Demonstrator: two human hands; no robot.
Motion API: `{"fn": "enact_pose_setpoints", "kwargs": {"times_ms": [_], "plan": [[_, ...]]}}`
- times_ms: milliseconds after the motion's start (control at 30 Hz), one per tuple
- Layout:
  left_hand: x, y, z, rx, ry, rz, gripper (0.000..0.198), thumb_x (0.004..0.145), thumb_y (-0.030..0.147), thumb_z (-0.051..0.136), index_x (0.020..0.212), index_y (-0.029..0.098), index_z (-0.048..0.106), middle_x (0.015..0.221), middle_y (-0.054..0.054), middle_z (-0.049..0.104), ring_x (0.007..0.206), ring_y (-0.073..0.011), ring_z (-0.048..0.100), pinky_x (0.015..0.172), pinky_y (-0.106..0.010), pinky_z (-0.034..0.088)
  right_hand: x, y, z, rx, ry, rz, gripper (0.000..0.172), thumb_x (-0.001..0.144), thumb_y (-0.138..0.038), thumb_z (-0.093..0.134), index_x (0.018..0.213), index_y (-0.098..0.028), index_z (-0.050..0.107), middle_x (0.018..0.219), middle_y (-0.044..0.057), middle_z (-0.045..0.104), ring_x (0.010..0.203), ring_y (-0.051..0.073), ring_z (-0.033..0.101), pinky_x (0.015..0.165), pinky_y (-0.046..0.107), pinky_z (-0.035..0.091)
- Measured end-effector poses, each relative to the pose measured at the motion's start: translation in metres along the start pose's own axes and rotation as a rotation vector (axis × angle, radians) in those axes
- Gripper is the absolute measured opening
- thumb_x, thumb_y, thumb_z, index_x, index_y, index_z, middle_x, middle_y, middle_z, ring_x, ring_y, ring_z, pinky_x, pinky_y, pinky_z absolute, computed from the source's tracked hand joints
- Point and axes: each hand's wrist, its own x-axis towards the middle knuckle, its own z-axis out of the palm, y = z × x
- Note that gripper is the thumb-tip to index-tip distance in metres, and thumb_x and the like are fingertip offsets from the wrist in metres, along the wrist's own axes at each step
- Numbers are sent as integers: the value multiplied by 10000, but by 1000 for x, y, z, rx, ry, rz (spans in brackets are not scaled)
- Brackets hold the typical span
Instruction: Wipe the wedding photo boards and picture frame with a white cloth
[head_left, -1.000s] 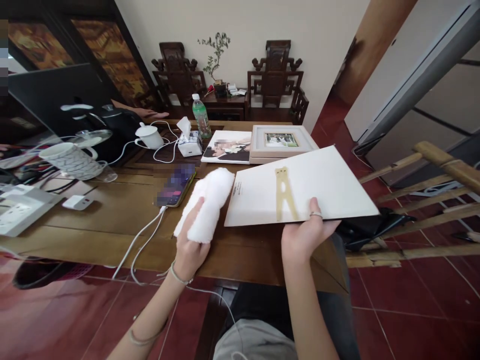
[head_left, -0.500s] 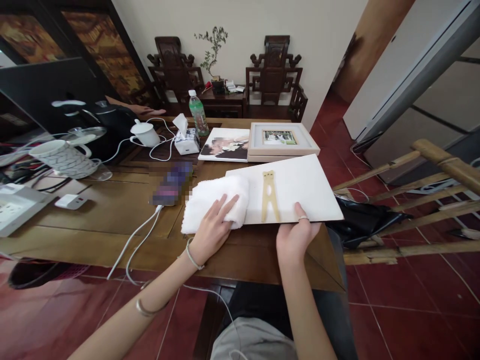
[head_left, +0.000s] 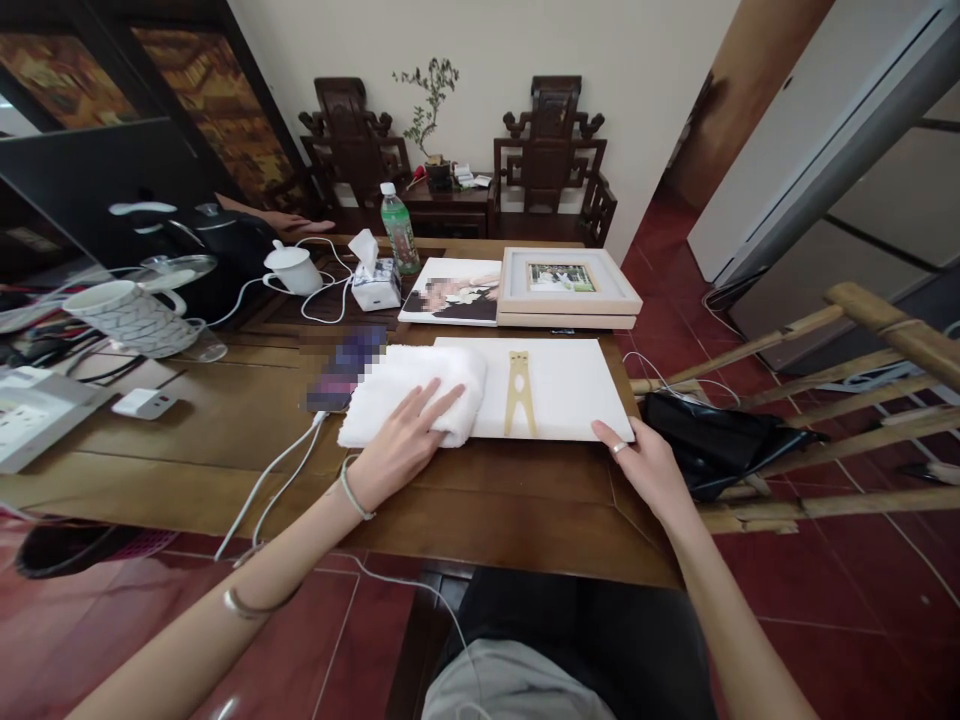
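A flat white picture frame (head_left: 568,395) lies back side up on the table, with a yellowish A-shaped stand (head_left: 520,393) on it. My right hand (head_left: 646,464) pinches its near right corner, thumb on top and fingers beneath. Over its left end lies a folded, fluffy white towel (head_left: 412,388). My left hand (head_left: 405,432) presses on the towel and grips it, fingers spread over its top; part of the thumb side is hidden. A blurred-out phone (head_left: 341,370) with a white cable lies just left of the towel.
Behind are a photo print (head_left: 450,290) and a pale wood frame (head_left: 568,300). A tissue box (head_left: 376,287), bottle (head_left: 399,230), lidded cup (head_left: 294,270), mug (head_left: 124,315) and power strip (head_left: 37,405) stand on the left. A bamboo rack (head_left: 885,330) is right of the table.
The picture frame has come down flat and shifted left. My right hand has moved from its front edge to the near right corner. My left hand and the towel have slid left.
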Motion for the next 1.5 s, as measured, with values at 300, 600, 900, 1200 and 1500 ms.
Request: {"fn": "enact_pose_setpoints", "kwargs": {"times_ms": [300,600,900,1200,1500], "plan": [[-5,-14,0,84,-29,67,249,883,35,518,659,119,587,1528,-157,350,1423,-378,272,1111,-565,381,6,-23,0,-754,-180,-50,423,972,-508,295,787,-202,523,804,140,711,836,308,677,668,328,386],[-10,-13,15,90,-16,104,235,888,54,546,665,98,604,1544,-182,302,1440,-399,205,1111,-594,369,2,-30,4,-1043,-167,-129,488,994,-467,265,924,-116,596,767,173,719,758,318,708,610,338,411],[-9,-10,12,23,-35,77,263,886,27,516,648,103,596,1536,-173,327,1451,-371,191,1132,-599,322,1,-27,3,-1066,-202,-181,481,992,-408,265,929,-102,632,791,193,710,784,337,704,612,358,436],[-12,-25,21,-171,128,-152,225,832,26,434,752,151,603,1477,-149,434,1347,-260,444,1079,-415,463,60,-2,10,-573,-11,-504,275,895,-361,463,1048,-171,590,1082,147,642,1038,291,598,878,411,454],[54,-40,21,-78,27,-143,309,726,-36,395,804,111,656,1517,-157,371,1401,-331,348,1125,-566,336,86,14,34,-274,-210,-592,467,896,-389,513,1292,-150,581,1485,149,433,1432,266,291,1161,483,255]]}}
